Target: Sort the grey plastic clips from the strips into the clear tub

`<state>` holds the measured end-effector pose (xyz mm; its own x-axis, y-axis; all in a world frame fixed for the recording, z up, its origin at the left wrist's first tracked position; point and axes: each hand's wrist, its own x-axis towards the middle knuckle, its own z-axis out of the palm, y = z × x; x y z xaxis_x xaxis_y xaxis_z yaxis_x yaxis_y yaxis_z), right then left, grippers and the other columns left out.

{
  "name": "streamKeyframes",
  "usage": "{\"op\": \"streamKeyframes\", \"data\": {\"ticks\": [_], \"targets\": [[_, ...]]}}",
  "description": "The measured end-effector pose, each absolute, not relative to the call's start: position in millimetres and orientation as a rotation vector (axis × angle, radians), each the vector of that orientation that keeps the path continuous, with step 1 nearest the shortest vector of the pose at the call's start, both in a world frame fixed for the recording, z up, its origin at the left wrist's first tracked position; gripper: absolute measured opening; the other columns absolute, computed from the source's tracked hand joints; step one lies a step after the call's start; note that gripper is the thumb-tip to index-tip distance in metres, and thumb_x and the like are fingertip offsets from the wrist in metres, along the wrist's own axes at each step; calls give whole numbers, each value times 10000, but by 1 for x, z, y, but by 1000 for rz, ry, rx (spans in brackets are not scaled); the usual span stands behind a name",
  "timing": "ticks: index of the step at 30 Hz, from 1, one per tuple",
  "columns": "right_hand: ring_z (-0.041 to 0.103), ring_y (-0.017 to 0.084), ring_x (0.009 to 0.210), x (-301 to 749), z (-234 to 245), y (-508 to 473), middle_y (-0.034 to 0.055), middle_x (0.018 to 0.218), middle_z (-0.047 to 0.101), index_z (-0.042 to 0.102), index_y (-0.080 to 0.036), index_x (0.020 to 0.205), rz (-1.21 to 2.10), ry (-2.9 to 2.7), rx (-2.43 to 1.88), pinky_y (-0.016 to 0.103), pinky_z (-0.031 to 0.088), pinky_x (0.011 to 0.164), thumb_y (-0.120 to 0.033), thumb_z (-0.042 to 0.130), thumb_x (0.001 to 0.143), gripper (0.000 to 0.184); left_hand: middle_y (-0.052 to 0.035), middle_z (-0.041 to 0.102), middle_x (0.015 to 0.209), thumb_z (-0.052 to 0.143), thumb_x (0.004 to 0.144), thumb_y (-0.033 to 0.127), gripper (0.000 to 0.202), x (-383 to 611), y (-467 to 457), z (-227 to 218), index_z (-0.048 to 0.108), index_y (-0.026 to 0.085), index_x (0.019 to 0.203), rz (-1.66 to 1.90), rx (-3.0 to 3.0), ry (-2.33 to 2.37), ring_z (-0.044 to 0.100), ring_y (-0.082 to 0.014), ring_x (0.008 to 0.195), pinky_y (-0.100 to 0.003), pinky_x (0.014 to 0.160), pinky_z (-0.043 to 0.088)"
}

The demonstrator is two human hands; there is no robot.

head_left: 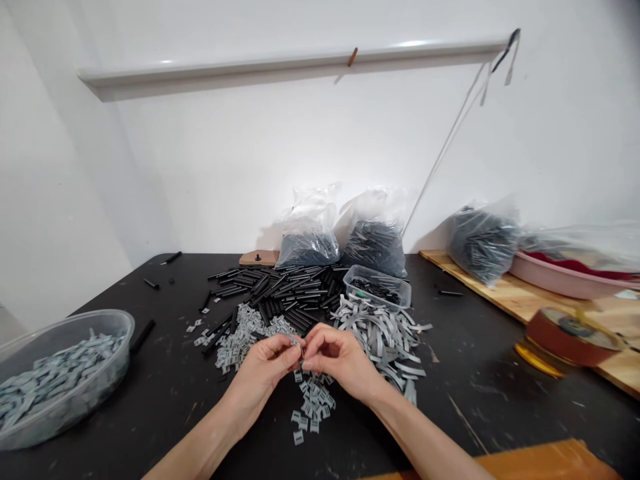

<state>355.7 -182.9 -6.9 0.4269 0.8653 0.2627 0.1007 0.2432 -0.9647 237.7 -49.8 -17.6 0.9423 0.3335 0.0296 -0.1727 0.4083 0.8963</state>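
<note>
My left hand and my right hand meet over the middle of the black table, fingers pinched together on a small grey strip piece held between them. Just below the hands lies a scatter of small grey clips. More grey clips lie to the left of the hands. A heap of grey flat strips lies to the right. Behind them is a pile of black tubes.
A clear tub of grey assembled pieces stands at the left. A small clear tray of black bits sits behind the strips. Plastic bags of dark parts lean on the wall. A wooden board with a pink basin and a tape roll is at the right.
</note>
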Motion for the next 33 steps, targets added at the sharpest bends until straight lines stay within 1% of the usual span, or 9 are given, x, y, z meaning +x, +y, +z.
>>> {"op": "streamKeyframes", "data": {"ticks": [2,4,7,9,12,16,21,27,33], "targets": [[543,116,723,358,-5,-185,20,830,564,661,-150,799,707,-1025,-1248,229,455,639,-295,783,715,207,-51,652,932,709,804,272,124,235,-48,-14,697,150,822,305,1123,150,568,-126,803,-248,778,468],[533,104,678,362,-2,-189,8,803,557,650,-171,953,721,-1006,-1258,226,448,616,-339,710,796,238,-62,662,901,690,816,285,139,233,-47,-10,675,151,850,224,1157,138,587,-151,824,-279,791,473],[524,86,638,365,4,-192,11,830,545,644,-181,1092,743,-1071,-1287,229,446,610,-375,593,888,286,-56,663,792,695,800,287,156,231,-48,-8,661,140,841,53,1269,127,597,-152,737,-279,715,473],[531,87,647,364,6,-193,26,870,545,674,-166,1060,812,-1135,-1284,233,451,607,-381,584,892,288,-44,653,735,701,787,289,169,230,-48,-9,679,129,837,-8,1350,129,581,-132,667,-256,661,456],[534,89,639,363,5,-193,34,869,556,687,-139,953,897,-1147,-1276,236,452,594,-366,646,848,254,-32,637,703,689,792,304,195,230,-47,-11,714,117,843,-42,1425,134,559,-110,635,-232,640,437],[529,84,617,365,1,-194,23,828,576,657,-136,866,931,-1113,-1265,242,452,600,-315,722,787,206,-16,611,648,678,796,326,221,229,-45,-9,712,114,743,-57,1475,138,539,-97,611,-211,616,418],[563,96,636,371,-1,-195,25,832,592,686,-139,843,912,-1062,-1216,249,462,612,-259,746,761,157,-23,631,677,693,775,372,249,229,-46,-3,706,125,743,44,1470,223,555,-109,629,-210,598,428],[619,116,652,367,-2,-192,40,863,614,748,-142,832,874,-1020,-1212,260,493,630,-247,774,724,152,2,604,595,706,746,376,247,234,-43,-8,682,131,716,190,1522,315,517,-94,553,-193,537,410],[638,130,616,364,-5,-189,36,676,659,708,-116,828,899,-895,-1287,255,506,625,-266,791,701,213,-12,626,628,708,746,397,264,235,-42,-11,706,133,746,224,1504,317,537,-106,584,-196,547,425]]}}
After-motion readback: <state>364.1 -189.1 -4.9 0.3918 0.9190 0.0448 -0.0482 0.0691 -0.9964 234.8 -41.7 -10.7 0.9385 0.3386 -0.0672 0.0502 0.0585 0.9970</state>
